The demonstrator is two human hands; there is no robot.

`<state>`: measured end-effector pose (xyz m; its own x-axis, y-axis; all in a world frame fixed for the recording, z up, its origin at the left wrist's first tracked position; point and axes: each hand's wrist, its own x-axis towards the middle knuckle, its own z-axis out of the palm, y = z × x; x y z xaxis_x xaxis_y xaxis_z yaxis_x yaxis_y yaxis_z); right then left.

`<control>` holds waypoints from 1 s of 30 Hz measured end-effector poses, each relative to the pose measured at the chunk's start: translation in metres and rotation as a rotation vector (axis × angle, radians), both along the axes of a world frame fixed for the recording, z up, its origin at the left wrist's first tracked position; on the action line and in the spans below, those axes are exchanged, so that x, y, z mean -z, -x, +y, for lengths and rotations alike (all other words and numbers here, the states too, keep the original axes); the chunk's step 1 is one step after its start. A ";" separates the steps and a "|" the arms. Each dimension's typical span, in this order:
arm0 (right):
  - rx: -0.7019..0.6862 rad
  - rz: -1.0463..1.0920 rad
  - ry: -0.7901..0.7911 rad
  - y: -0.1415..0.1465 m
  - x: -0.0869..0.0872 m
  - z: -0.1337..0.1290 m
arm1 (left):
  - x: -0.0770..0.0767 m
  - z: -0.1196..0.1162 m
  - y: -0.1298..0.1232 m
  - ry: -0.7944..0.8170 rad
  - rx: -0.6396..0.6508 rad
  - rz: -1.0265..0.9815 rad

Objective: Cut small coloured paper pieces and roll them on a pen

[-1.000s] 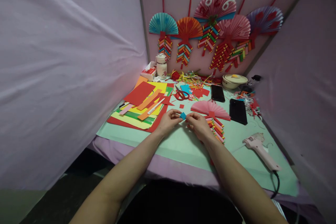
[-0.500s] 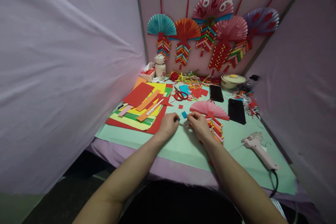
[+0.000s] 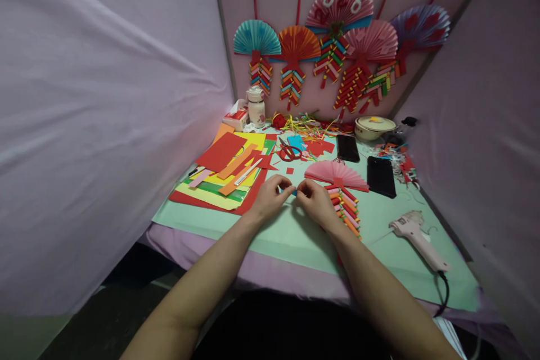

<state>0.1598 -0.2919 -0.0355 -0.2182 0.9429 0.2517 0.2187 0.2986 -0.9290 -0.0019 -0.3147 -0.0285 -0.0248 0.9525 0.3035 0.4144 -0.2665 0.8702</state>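
**Blue paper point(image 3: 294, 192) pinched in both hands, mid-frame**

Five folded fans point(image 3: 257, 37) are hung on the wall across the top of the frame: one turquoise, one orange, two pink and one purple. A sixth, pale pink fan point(image 3: 333, 173) is laid on the tabletop point(image 3: 375, 214), right of centre, with rows of coloured rolls attached below it. Two black phones point(image 3: 381, 177) are seen beyond it to the right, well apart from one glue gun point(image 3: 417, 239) at the lower right. One pair of red-handled scissors point(image 3: 288, 149) and one small red square point(image 3: 289, 171) are found above the hands. One white pen point(image 3: 248, 172) is rested on the pile of coloured paper point(image 3: 223, 152), left of centre. One lidded bowl point(image 3: 373, 130), one white bottle point(image 3: 256, 108) and one tissue box point(image 3: 237, 116) are lined along the back.

The fingers of the left hand point(image 3: 274, 194) and the right hand point(image 3: 316, 199) are brought close together, thumb against forefinger, with the blue paper pinched between them. Most of it is covered by the fingers; whether one piece or two is held cannot be told.
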 end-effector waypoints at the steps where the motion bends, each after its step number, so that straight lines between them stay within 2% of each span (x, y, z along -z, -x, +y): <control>1: -0.003 -0.015 -0.016 0.000 0.000 -0.001 | 0.000 0.000 0.001 0.027 0.042 -0.034; 4: 0.018 -0.015 -0.052 0.000 0.002 -0.001 | 0.001 0.000 0.002 0.094 0.081 -0.124; 7: 0.064 0.083 -0.061 0.003 0.004 0.001 | 0.004 0.000 0.001 0.164 0.089 -0.229; 11: 0.091 0.293 0.031 0.006 0.004 0.004 | 0.010 0.001 -0.002 0.227 0.046 -0.371; 15: 0.083 0.325 0.101 0.007 -0.001 0.003 | 0.013 0.000 -0.007 0.242 0.004 -0.458; 18: 0.094 0.321 0.093 0.006 -0.003 0.002 | 0.010 -0.002 -0.009 0.246 0.026 -0.450; 26: 0.021 0.250 0.014 0.003 0.001 0.004 | 0.007 -0.005 -0.008 0.239 0.131 -0.366; 30: 0.024 0.172 -0.048 0.000 0.002 0.003 | 0.006 -0.005 -0.007 0.190 0.089 -0.379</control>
<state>0.1594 -0.2887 -0.0373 -0.1461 0.9333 0.3281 0.0653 0.3400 -0.9381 0.0049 -0.3200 -0.0343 -0.0157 0.9941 0.1074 0.0384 -0.1067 0.9935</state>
